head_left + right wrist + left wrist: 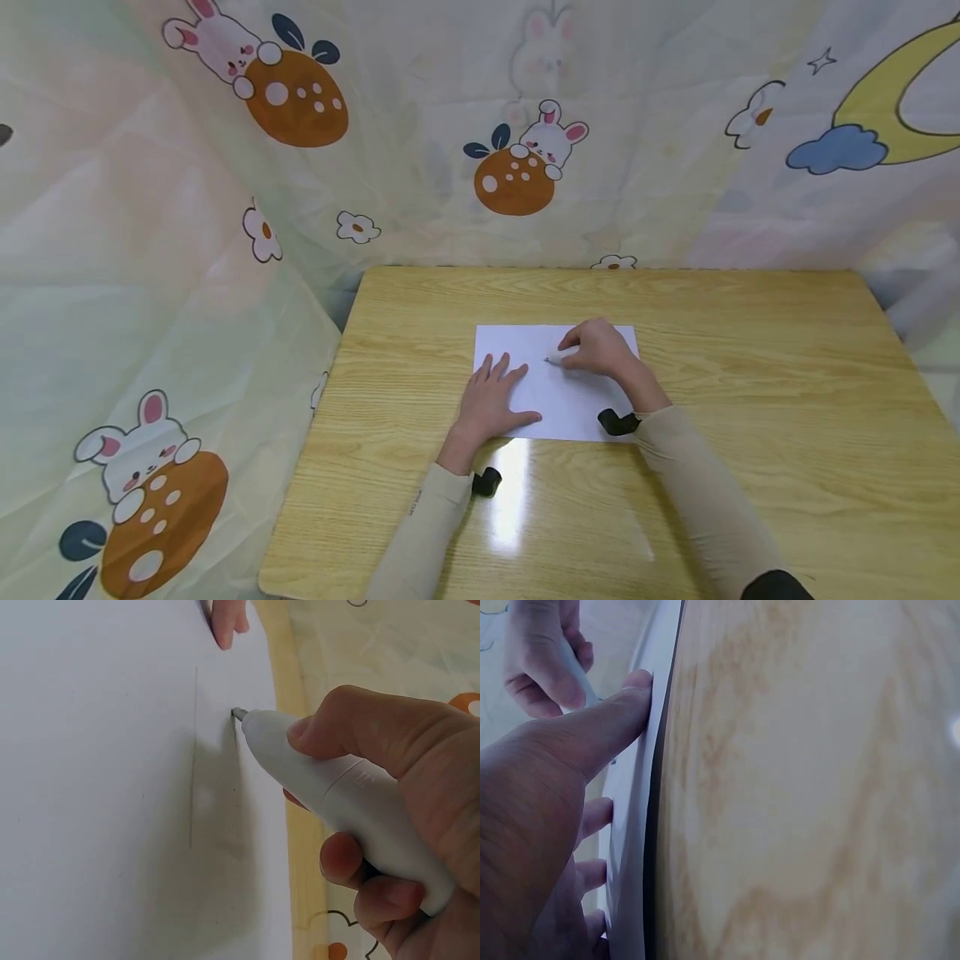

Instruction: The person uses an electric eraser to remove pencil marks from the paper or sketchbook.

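A white sheet of paper lies on the wooden table. My left hand rests on its left part, fingers spread and thumb stretched out along the near edge. My right hand grips a thick white pen-shaped tool with a narrow metal tip. In the right wrist view the tip points down at the paper, right at the top of a faint line. Beside it runs another thin straight line. From the left wrist, the left thumb presses close to the paper's edge, with the right hand beyond.
The wooden table extends around the paper, further to the right than to the left. Behind and to the left hangs a patterned cloth with rabbits and flowers. Small black devices are worn at both wrists.
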Demonstrator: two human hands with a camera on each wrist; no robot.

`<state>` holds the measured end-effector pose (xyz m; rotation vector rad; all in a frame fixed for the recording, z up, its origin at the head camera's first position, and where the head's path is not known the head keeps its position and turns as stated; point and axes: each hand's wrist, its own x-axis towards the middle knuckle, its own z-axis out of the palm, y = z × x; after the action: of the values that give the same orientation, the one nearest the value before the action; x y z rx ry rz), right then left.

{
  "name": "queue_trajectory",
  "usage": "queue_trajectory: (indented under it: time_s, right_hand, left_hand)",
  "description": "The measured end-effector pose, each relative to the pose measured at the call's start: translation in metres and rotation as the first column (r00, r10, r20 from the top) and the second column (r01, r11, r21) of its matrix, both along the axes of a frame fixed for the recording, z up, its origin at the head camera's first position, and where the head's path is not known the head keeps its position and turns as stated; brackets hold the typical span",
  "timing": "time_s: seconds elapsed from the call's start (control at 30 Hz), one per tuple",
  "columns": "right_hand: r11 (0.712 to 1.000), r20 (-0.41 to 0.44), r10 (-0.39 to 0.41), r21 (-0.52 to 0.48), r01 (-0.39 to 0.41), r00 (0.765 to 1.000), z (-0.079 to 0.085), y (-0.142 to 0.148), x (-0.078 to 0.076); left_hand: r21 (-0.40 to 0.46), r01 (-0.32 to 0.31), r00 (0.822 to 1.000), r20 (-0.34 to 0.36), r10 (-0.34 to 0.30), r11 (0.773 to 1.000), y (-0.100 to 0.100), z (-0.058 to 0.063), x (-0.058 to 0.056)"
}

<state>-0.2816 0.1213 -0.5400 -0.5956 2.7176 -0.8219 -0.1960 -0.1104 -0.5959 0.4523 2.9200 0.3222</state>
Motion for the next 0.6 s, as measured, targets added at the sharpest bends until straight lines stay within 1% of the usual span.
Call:
queue_trajectory:
  time_s: [0.1,0.3,0.53,0.6]
  right_hand:
    - [1.000,-0.008,0.005,0.009,-0.005,1.000,0.0000,0.0006,0.0001]
    - [0.999,0.008,-0.030,0.022,0.029,1.000,-0.0012,0.0052,-0.0017]
    - [1.000,0.011,-0.002,0.010,0.002,1.000,-0.0020,0.0041,-0.0019]
    - [1.000,0.021,-0.018,0.012,0.018,1.000,-0.0009,0.0049,-0.0011]
  left_hand:
    - [-0.005,0.000,1.000,-0.004,0.000,1.000,-0.0001,-0.0007,-0.0001]
    - [0.013,-0.004,1.000,-0.021,0.004,1.000,-0.0015,0.0003,0.0002]
    - [0.010,0.006,1.000,-0.011,-0.006,1.000,-0.0006,-0.0019,-0.0006]
    - [0.007,0.005,1.000,-0.009,-0.005,1.000,-0.0005,-0.0025,-0.0010]
